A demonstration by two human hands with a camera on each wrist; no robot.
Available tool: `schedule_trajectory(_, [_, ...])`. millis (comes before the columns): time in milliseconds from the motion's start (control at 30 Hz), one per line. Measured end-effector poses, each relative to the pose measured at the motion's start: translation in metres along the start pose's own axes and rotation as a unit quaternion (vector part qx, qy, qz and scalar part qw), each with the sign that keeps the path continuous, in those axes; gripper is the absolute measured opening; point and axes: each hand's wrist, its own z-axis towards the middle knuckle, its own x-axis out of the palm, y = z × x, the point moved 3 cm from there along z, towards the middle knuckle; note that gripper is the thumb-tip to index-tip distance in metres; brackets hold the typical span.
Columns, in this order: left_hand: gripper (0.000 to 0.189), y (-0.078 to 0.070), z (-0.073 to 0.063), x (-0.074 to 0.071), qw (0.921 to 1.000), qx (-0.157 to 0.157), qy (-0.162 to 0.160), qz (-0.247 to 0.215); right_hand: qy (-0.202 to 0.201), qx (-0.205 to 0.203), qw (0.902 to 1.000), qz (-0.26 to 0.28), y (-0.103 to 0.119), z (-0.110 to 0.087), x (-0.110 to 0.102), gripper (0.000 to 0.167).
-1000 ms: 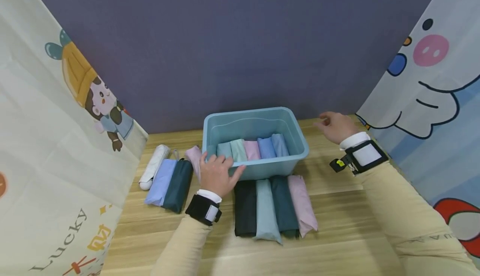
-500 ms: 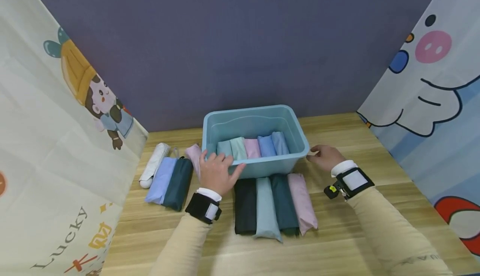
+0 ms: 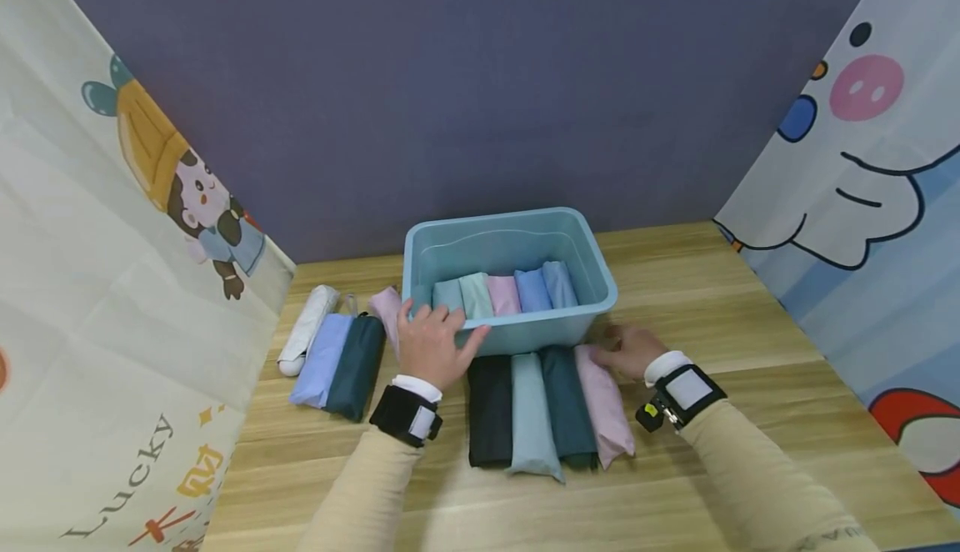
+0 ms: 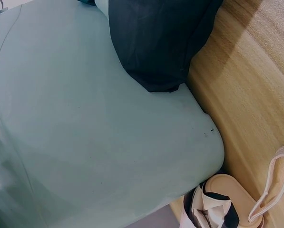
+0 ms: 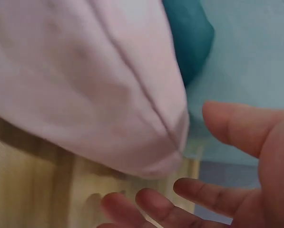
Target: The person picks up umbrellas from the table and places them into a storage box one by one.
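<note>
My left hand [image 3: 429, 348] rests on the front left rim of a light blue plastic bin [image 3: 528, 335], fingers over the edge and thumb along the outer wall. My right hand [image 3: 633, 352] is at the far end of a pink folding umbrella [image 3: 606, 410], the rightmost of a row before the bin. In the right wrist view, thumb and fingers stand apart around that pink end. Beside it lie a dark teal umbrella [image 3: 568, 406], a light blue-grey one [image 3: 534, 419] and a black one [image 3: 491, 410]. Inside the bin stand several pastel umbrellas [image 3: 504, 295].
Left of the bin, on the wooden table [image 3: 675, 485], lie a white umbrella [image 3: 311, 327], a periwinkle one [image 3: 324, 360], a dark green one [image 3: 356, 368] and a pink one [image 3: 386, 310]. A purple-grey panel [image 3: 480, 102] rises behind; printed curtains flank both sides.
My right hand has come down and leftward from beside the bin's back right to the far end of the pink umbrella. The left hand stays on the rim.
</note>
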Motion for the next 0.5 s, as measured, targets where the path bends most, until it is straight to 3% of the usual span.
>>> schedule_trajectory(500, [0.051,0.0,0.0,0.001,0.9999,0.004,-0.01,-0.001,0.02,-0.007,0.9998,0.003,-0.005,0.0,0.022,0.08])
